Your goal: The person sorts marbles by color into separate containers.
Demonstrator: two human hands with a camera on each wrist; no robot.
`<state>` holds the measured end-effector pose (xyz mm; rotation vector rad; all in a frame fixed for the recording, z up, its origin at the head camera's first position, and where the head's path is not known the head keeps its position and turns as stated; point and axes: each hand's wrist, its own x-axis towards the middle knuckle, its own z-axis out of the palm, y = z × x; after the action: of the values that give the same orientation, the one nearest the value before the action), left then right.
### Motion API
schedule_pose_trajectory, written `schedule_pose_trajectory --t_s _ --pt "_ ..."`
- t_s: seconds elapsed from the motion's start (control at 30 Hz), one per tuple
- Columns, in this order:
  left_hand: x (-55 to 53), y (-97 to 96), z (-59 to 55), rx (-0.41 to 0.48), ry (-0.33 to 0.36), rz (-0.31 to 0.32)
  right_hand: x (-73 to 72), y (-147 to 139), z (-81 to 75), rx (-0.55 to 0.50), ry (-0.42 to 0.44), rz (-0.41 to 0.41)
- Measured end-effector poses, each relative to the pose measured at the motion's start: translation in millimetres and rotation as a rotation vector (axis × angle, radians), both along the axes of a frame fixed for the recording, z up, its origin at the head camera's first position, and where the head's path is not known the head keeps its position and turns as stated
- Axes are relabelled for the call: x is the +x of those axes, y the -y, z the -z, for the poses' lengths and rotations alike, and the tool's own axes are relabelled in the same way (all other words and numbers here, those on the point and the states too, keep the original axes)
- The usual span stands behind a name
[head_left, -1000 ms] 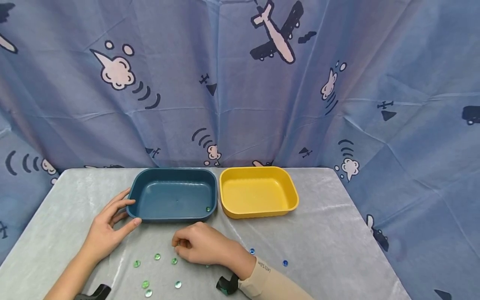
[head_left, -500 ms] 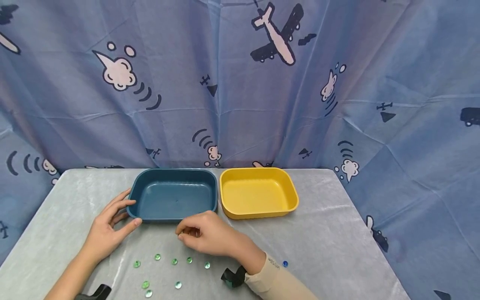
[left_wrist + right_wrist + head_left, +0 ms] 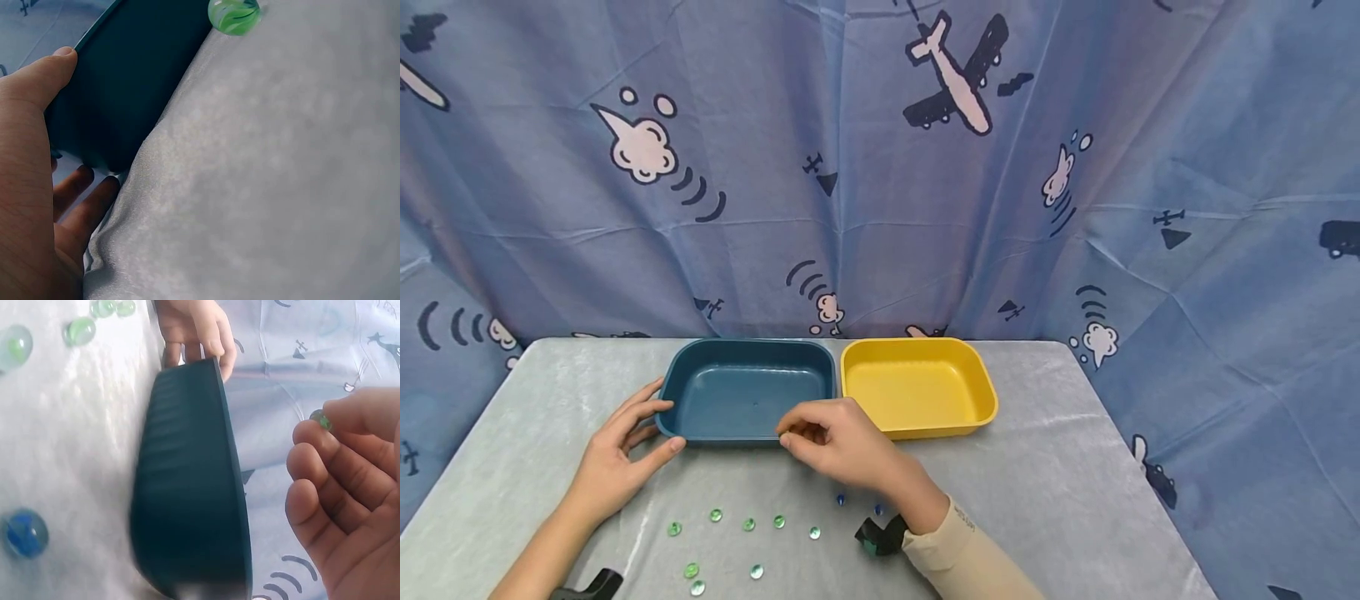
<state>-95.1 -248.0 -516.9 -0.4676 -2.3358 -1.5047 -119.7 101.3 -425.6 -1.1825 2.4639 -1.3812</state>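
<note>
A dark blue plastic bin [image 3: 752, 392] stands at the back left of the table. My left hand [image 3: 625, 446] holds its left end, thumb at the front rim and fingers around the corner. Between thumb and index finger my right hand [image 3: 842, 442] pinches a green glass marble [image 3: 321, 419], hidden in the head view. That hand is at the bin's front right, overlapping the rim in the head view and covering the front right corner. Loose green marbles [image 3: 748, 524] lie on the table in front, and two blue marbles [image 3: 840, 500] show near my right wrist.
A yellow bin [image 3: 917, 392] stands close to the right of the blue one, its front left corner partly behind my right hand. The grey cloth-covered table [image 3: 1045, 500] ends at a blue curtain [image 3: 880, 167] with printed planes.
My right hand has risen from the table beside the marbles, moving away and to the right up to the blue bin's rim. My left hand has stayed at the bin's left end.
</note>
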Motion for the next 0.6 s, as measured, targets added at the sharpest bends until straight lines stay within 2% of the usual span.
schedule_pose_trajectory --t_s 0.6 --pt "0.8 -0.1 0.4 -0.007 0.009 -0.009 -10.3 -8.3 4.2 -0.011 0.014 0.074"
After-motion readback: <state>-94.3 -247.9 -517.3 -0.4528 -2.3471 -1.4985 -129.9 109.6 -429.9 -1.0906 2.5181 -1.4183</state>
